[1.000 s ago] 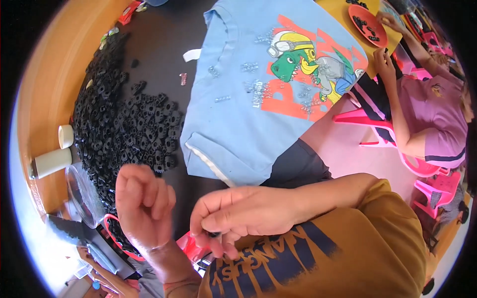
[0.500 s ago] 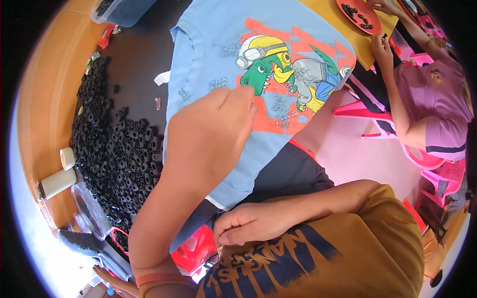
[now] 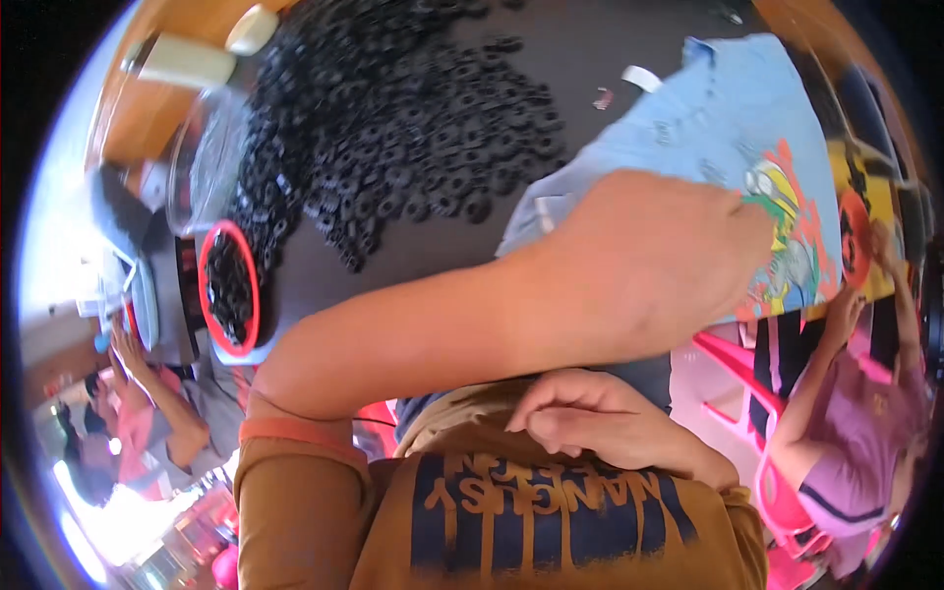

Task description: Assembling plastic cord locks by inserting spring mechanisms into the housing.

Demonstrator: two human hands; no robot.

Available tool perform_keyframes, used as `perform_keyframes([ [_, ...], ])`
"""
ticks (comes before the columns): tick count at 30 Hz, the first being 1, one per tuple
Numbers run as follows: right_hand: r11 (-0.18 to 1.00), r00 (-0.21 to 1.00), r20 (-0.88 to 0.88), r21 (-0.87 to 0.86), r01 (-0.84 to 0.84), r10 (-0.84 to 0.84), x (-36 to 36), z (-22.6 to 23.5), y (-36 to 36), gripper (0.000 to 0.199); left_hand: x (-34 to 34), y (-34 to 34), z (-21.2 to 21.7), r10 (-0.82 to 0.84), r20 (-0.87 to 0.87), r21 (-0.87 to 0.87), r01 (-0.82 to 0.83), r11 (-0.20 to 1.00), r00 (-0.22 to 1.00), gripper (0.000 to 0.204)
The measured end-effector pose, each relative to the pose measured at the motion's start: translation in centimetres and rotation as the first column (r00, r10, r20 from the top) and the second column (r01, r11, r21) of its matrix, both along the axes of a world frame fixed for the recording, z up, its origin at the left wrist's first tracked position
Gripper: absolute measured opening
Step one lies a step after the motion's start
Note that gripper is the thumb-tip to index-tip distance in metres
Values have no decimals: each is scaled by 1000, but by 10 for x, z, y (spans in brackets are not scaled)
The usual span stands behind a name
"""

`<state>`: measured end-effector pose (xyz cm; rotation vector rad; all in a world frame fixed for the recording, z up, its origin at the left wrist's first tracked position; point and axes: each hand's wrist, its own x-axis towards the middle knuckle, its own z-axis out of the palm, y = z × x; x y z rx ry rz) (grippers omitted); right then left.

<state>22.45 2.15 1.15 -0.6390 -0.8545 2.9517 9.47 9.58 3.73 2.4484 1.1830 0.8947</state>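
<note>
Blue shirt (image 3: 733, 123) found spread at the right part of the dark table (image 3: 418, 246), its lower side brought to the near edge. Its long axis appears to be run obliquely, from the sleeve (image 3: 553, 211) at the left toward the printed panel (image 3: 787, 226) at the right; the sleeve opening is pointed left, toward the near edge. Collar cannot be made out clearly. Small clear bits (image 3: 664, 131) are seen on the cloth, too blurred to be identified.

Left hand (image 3: 678, 256) is held over the shirt, back uppermost, the forearm laid across the view above the near edge. Its fingers are bent down at the print and their tips hidden; whether anything is pinched, or the cloth touched, cannot be told. Right hand (image 3: 590, 418) is held off the near edge, before the brown top (image 3: 698, 560), fingers loosely curled; whether anything is gripped cannot be told.

Black parts (image 3: 393, 128) are heaped from the far edge toward the left. At the near left corner, more are held in 1 red-rimmed tray (image 3: 257, 285). 1 white tag (image 3: 644, 79) is noted just beyond the shirt.
</note>
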Motion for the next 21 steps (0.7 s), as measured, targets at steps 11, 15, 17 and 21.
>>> perform_keyframes([
  [11,783,782,-74,-135,608,-619,-69,40,25,44,-134,-139,0,742,635,-736,-121,666,214,14],
  [15,839,838,-62,-98,536,-542,-88,36,18,38,-132,-154,-3,728,621,-660,-309,685,290,14],
  [17,863,858,-104,-93,496,-504,-94,27,10,34,-136,-159,-4,732,609,-661,-313,682,305,14],
  [21,883,879,-84,-18,470,-469,-102,21,2,31,-135,-158,-3,685,631,-613,-306,728,365,14],
])
